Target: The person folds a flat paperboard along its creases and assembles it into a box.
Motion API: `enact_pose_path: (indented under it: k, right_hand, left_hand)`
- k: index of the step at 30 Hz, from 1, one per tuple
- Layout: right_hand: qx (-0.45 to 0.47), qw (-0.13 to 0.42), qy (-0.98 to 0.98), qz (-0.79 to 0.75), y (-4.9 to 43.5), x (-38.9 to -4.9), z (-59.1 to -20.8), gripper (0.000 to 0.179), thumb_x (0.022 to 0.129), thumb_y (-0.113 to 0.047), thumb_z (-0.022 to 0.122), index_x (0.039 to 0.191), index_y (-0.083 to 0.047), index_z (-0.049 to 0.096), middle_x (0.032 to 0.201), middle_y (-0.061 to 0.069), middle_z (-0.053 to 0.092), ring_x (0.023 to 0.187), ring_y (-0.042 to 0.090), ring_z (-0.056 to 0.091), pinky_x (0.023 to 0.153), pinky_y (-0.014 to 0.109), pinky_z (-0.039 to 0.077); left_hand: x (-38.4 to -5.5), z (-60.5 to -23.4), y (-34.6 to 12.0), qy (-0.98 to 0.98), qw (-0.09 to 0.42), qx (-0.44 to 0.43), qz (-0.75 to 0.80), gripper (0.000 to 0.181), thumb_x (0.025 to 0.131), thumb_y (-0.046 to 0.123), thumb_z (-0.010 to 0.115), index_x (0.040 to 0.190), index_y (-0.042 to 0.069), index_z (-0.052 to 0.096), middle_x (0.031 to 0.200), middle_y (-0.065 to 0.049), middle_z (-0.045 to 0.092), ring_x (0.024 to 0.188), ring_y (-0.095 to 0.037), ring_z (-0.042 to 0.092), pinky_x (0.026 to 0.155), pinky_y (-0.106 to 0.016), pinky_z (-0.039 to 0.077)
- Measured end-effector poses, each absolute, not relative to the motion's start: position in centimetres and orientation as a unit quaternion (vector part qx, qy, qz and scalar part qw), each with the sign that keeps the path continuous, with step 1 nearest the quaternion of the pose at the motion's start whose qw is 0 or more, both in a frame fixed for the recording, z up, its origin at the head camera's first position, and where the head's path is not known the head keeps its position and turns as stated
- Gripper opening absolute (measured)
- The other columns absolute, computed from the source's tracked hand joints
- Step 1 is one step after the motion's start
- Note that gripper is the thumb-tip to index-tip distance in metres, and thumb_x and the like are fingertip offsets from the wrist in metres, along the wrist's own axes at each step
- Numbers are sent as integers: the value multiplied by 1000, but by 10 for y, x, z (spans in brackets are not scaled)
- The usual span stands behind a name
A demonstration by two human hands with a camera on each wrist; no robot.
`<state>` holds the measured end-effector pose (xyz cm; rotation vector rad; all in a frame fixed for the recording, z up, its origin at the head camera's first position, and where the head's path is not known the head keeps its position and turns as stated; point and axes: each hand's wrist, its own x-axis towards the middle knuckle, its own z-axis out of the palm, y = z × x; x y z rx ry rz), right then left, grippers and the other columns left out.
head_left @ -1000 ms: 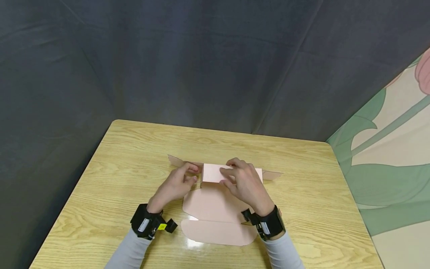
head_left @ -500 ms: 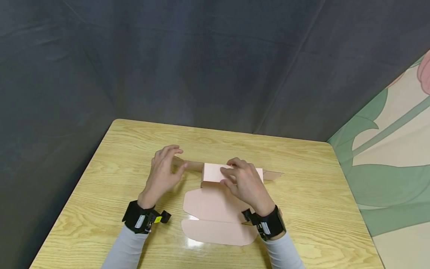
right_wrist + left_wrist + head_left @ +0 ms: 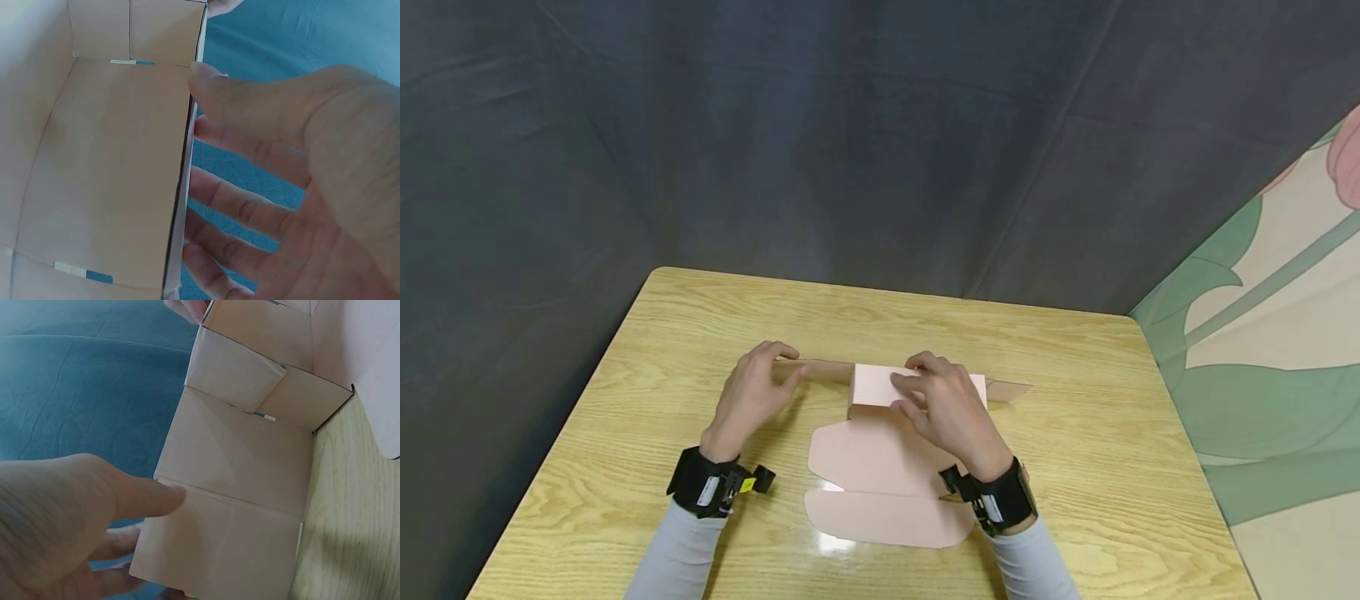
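A pale pink cardboard box, partly folded, sits on the wooden table, its lid panel lying flat toward the person. From its left side sticks out a long brown side flap. My left hand pinches the outer end of that flap; the left wrist view shows the thumb on the inner face and fingers behind. With thumb and fingers, my right hand holds the box's raised wall. In the right wrist view, its thumb lies at the top edge of the wall's inner panel, other fingers outside.
A shorter flap juts out at the box's right. Wooden tabletop surrounds the box. Behind the table hangs a dark curtain, and a flower-patterned cloth is on the right.
My left hand has let go near the box's left corner, moved left and taken the flap's outer end, which now stands straighter. The right hand has stayed in place.
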<state>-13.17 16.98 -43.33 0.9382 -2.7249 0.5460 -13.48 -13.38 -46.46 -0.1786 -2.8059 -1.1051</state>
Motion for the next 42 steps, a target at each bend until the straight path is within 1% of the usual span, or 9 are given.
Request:
enact_pose_path:
  k: [7,9,12,17,23,31,36,39,42]
  right_hand:
    - [317,104,-924,184,169,-132,-432,33,89,-23,90,120,-12,83,121,13,73,101,31,70,87,54,57]
    - [316,101,-925,185,169,-132,-433,33,89,-23,90,120,-12,83,122,13,73,101,31,70,88,54,57]
    - [315,101,-926,183,169,-132,-433,33,90,-24,89,120,-12,83,122,13,73,102,31,70,89,54,58]
    - [319,107,-924,183,170,-132,-433,33,89,-23,90,119,-11,83,121,14,73,101,32,71,88,53,58]
    - [320,107,-923,185,170,-132,-432,33,90,-23,89,120,-12,83,122,15,73,102,32,71,88,53,58]
    - [323,106,-923,180,170,-133,-432,31,92,-24,87,120,-13,83,124,16,73,102,33,71,88,53,59]
    - [325,114,-922,178,171,-133,-432,31,91,-24,88,120,-12,83,123,16,73,101,33,71,86,53,58]
    - [323,114,-923,176,171,-133,-433,31,91,-23,88,119,-13,83,123,15,73,100,33,71,86,54,58]
    - [321,116,-924,171,171,-133,-434,30,91,-23,88,119,-14,83,122,15,72,100,33,71,86,54,58]
  left_hand:
    - [-133,-463,-133,-934,13,-54,-354,24,102,21,75,121,8,76,125,-17,76,113,-36,72,93,-54,59]
    - [-133,-464,-133,-934,8,-56,-353,23,103,21,75,122,8,76,125,-16,76,112,-34,72,93,-54,59]
    - [-134,-464,-133,-934,8,-55,-352,23,103,21,74,122,9,76,124,-16,77,105,-30,72,90,-53,59]
    - [-133,-462,-133,-934,15,-60,-352,17,104,15,72,118,9,79,118,-16,79,93,-26,71,79,-46,59]
    - [-129,-457,-132,-938,-3,-55,-343,18,104,13,70,118,8,79,122,-17,78,93,-24,71,75,-42,59]
    - [-125,-448,-128,-937,-30,-63,-341,19,105,13,69,121,7,78,120,-16,78,100,-26,74,78,-40,60]
    - [-123,-446,-126,-940,-43,-66,-331,21,105,13,70,124,8,77,124,-16,77,91,-22,71,70,-34,55]
    - [-121,-445,-124,-939,-49,-73,-332,23,105,15,71,125,7,76,126,-17,76,94,-24,74,72,-36,60]
    - [-119,-444,-122,-935,-55,-87,-340,24,105,16,71,126,5,75,125,-18,76,99,-29,78,76,-41,64]
